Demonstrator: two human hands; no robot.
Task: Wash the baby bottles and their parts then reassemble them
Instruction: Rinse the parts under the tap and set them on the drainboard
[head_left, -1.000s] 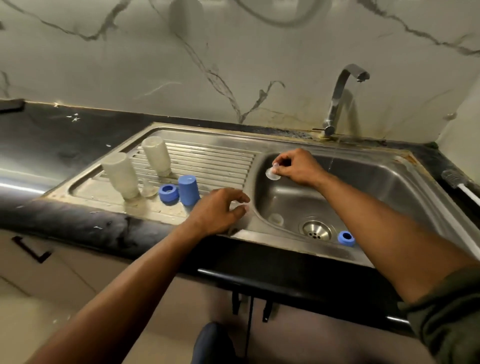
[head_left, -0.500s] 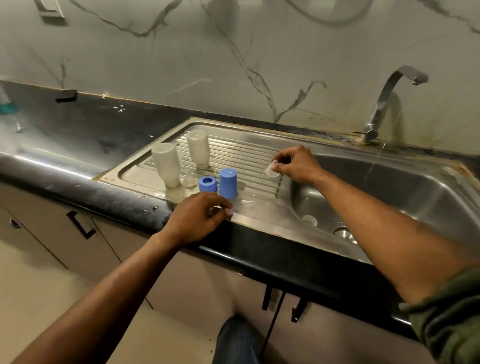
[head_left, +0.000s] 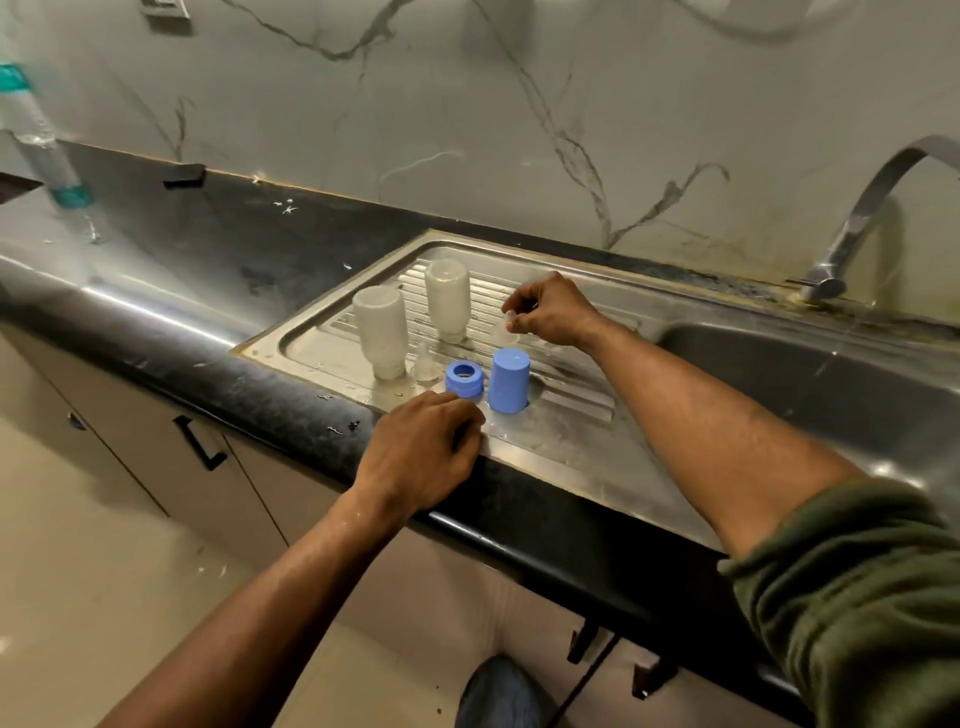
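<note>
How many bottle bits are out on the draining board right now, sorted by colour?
White: 2, a near bottle and a far bottle, both upside down.
Blue: 2, a ring and a cap.
Clear: 2, a teat standing on the board and a teat pinched by the right hand.
Total: 6

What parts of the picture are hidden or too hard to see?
1. Clear nipple, head view: mostly covered by the right hand pinching it.
2. Left hand fingertips: curled under at the drainboard edge, so whether they hold anything is unclear.
3. Faucet: its spout is cut off by the right edge.
4. Sink basin: the bottom is in shadow and the arm crosses it.
</note>
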